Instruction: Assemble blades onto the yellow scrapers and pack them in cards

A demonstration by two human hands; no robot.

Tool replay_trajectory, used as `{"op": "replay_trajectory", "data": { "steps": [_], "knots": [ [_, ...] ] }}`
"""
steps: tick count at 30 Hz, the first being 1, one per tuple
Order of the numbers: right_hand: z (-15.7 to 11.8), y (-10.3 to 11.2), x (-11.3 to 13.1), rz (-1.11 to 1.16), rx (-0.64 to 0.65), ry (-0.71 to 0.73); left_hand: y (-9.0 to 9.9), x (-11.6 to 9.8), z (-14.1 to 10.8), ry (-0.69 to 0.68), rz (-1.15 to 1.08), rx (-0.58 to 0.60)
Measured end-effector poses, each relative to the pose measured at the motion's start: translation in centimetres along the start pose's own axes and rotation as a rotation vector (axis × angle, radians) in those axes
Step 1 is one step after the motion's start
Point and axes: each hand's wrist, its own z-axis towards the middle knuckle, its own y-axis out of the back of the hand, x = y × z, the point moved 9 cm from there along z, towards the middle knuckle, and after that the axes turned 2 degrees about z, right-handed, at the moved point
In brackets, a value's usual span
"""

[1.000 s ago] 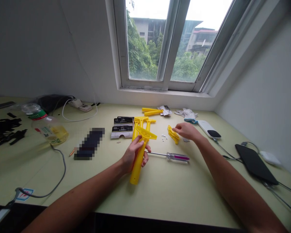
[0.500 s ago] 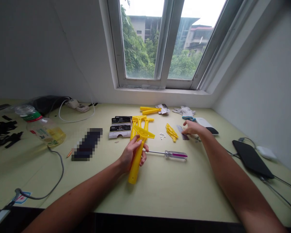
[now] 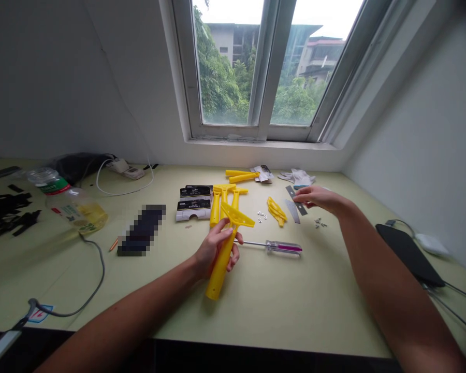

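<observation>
My left hand [image 3: 213,248] is wrapped round a yellow plastic scraper handle [image 3: 220,272], its wide head tilted up and away from me. My right hand [image 3: 319,198] pinches a thin grey scraper blade [image 3: 302,209] with holes in it. Another blade [image 3: 292,211] lies beside it on the table. To the left are small yellow plastic pieces [image 3: 276,211] and several small nuts [image 3: 262,216]. Small dark screws [image 3: 320,223] lie just below my right hand. A screwdriver [image 3: 283,247] with a clear and purple handle lies right of my left hand.
More yellow scraper handles [image 3: 227,194] lie behind my left hand, beside black-and-white boxes [image 3: 194,207]. White gloves [image 3: 297,176] lie at the back. At left stand a bottle [image 3: 68,204] and a cable [image 3: 99,269]. A black device [image 3: 407,254] with cables is at right.
My right hand has shifted slightly right, and a holed blade now shows raised in its fingers, apart from the other blade. My left hand still holds the scraper handle, moved slightly right.
</observation>
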Motion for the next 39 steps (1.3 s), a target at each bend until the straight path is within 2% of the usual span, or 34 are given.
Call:
{"op": "replay_trajectory", "data": {
  "steps": [3, 5, 7, 9, 11, 14, 20, 26, 39],
  "knots": [
    [-1.8, -2.3, 5.8, 0.056, 0.101, 0.202, -0.7, 0.2, -0.1, 0.025, 0.004, 0.062],
    [-3.0, -4.7, 9.1, 0.058, 0.172, 0.302, -1.1, 0.4, -0.2, 0.045, 0.017, 0.103],
    [-4.0, -7.2, 11.5, 0.059, 0.241, 0.369, -1.4, 0.6, -0.3, 0.059, 0.035, 0.144],
    [-4.6, -9.3, 12.8, 0.064, 0.293, 0.392, -1.8, 0.8, -0.5, 0.067, 0.052, 0.186],
    [-5.0, -10.7, 13.3, 0.073, 0.326, 0.392, -2.1, 0.9, -0.6, 0.078, 0.064, 0.214],
    [-5.2, -11.8, 13.8, 0.079, 0.353, 0.423, -2.3, 1.2, -0.9, 0.108, 0.071, 0.234],
    [-5.4, -12.4, 13.8, -0.021, 0.364, 0.472, -2.8, 1.1, -1.2, 0.127, 0.065, 0.275],
    [-6.1, -13.1, 14.2, -0.075, 0.428, 0.516, -3.2, 1.1, -1.5, 0.154, 0.059, 0.314],
    [-6.5, -14.2, 13.7, -0.008, 0.557, 0.456, -3.8, 1.6, -1.8, 0.175, 0.024, 0.371]
  ]
}}
